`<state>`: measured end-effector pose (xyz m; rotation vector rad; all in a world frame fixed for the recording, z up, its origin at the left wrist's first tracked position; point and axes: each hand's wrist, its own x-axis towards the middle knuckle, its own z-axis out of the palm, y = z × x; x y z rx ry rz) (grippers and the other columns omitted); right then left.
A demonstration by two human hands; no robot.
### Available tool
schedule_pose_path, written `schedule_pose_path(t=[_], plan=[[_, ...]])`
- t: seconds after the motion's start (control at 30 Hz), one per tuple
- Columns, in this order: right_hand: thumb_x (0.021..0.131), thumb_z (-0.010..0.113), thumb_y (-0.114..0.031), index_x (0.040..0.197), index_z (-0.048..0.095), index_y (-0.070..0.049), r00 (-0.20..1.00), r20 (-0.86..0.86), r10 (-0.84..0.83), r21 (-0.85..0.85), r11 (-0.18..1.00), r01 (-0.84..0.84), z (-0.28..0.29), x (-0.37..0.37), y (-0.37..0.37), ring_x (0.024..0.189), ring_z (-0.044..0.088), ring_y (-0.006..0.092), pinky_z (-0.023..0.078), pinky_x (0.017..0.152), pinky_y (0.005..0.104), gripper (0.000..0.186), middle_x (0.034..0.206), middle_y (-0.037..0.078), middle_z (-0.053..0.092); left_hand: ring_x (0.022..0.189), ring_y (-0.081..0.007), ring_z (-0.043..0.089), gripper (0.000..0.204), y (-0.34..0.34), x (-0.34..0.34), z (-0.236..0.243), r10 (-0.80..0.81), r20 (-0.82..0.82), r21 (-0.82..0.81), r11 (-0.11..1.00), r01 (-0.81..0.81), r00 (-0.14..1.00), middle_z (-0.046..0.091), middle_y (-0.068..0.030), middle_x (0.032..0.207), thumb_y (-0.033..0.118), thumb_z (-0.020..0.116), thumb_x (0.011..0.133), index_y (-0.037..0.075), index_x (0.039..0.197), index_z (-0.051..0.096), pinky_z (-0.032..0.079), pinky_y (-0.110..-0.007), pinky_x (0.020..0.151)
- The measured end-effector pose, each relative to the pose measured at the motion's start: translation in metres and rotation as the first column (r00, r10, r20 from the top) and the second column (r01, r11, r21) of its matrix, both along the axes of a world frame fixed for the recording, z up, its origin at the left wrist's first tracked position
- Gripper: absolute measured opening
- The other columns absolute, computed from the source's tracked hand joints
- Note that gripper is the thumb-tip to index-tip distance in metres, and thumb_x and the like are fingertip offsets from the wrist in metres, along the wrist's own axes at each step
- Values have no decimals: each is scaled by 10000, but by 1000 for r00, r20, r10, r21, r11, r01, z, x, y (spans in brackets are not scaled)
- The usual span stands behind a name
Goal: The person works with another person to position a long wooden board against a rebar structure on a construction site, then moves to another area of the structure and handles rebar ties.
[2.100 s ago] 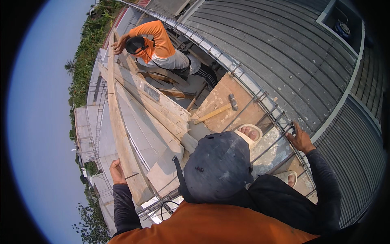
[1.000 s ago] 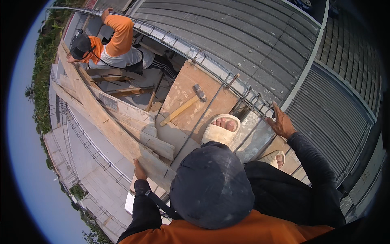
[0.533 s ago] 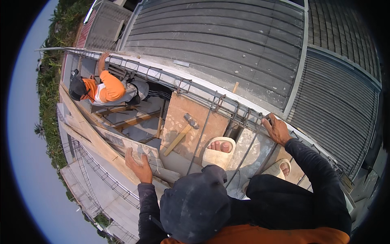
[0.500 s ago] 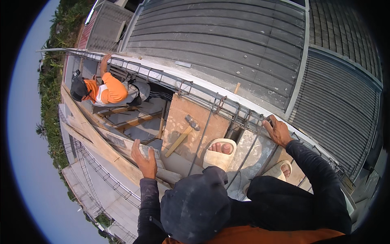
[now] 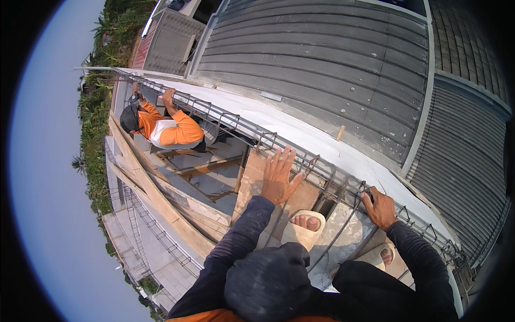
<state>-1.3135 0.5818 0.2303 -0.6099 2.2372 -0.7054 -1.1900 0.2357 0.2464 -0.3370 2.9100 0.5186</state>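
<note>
A long rebar cage (image 5: 343, 185) of dark steel bars and stirrups runs diagonally from upper left to lower right. My left hand (image 5: 280, 176) is open, its fingers spread and reaching to the near side of the cage; whether it presses on the bars I cannot tell. Farther right, my right hand (image 5: 379, 207) is closed with its fingers curled over the cage. A small dark piece shows at those fingertips, too unclear to name. Loose steel bars (image 5: 338, 232) slant across the boards by my sandalled feet (image 5: 304, 228).
A co-worker in an orange and white shirt (image 5: 174, 131) crouches at the upper left, hands at the cage. Long planks (image 5: 145, 180) border an opening with wooden framing (image 5: 214, 167). Beyond the white wall edge (image 5: 322, 145) lies a grey ribbed roof (image 5: 316, 75). My dark cap (image 5: 268, 282) covers the lower middle.
My left hand has swung right from above the planks to the cage, and my arm now covers the hammer. My right hand keeps its hold. The co-worker's arms have shifted along the cage.
</note>
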Motion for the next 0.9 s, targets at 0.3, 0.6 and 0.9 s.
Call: schedule_pose_path(t=[0.3,0.6,0.9], plan=[[1008,515,-464,1018,599,-7,999,41,2,-26,1000,-1,-6,-2,4,721,635,499,473,682,565,465,703,280,634,1517,-464,152,823,12,2,-20,28,141,6,1000,-29,990,123,-217,1670,422,575,981,73,1612,179,183,-620,1195],[1019,490,-471,1026,598,-6,997,63,32,38,999,-35,-2,-2,-1,741,648,494,488,699,548,478,734,294,648,1546,-431,35,829,10,9,-28,31,191,-21,999,-27,981,6,-167,1697,501,473,1016,111,1634,80,87,-626,1208],[1037,457,-452,1030,556,-10,998,-19,55,52,997,-54,-8,8,-2,742,632,509,471,701,564,453,722,298,633,1544,-446,-5,790,7,14,-28,25,140,-10,1000,-24,990,-16,-194,1690,489,434,1041,112,1632,73,81,-626,1209]])
